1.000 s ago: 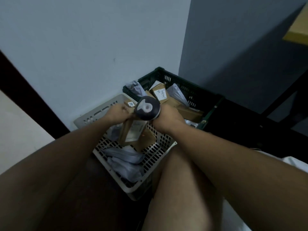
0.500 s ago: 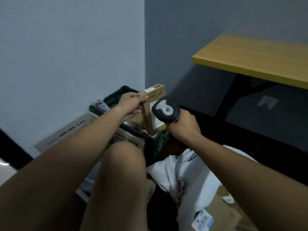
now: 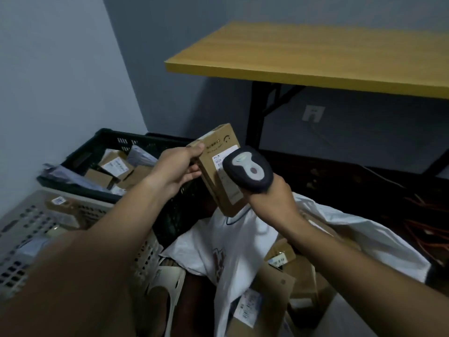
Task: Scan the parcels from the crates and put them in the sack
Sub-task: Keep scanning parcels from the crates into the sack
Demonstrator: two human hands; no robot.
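My left hand (image 3: pixel 178 167) grips a brown cardboard parcel (image 3: pixel 220 152) by its upper left edge and holds it tilted in the air, label side toward me. My right hand (image 3: pixel 269 198) grips a dark handheld scanner (image 3: pixel 247 169) whose head covers part of the label. Both are above the open white sack (image 3: pixel 243 239), which holds several brown boxes. A dark green crate (image 3: pixel 104 139) with parcels stands at the back left. A light grey crate (image 3: pixel 29 215) sits in front of it at the left.
A yellow-topped table (image 3: pixel 315 57) on black legs stands at the back right, with a wall socket (image 3: pixel 313 113) under it. Orange cables (image 3: pixel 427 229) lie on the dark floor at the right. Walls close the left and back sides.
The view swung right from the crates to the sack. My left hand lifted the parcel out of the grey crate and carried it over the sack, with the scanner staying close against it.
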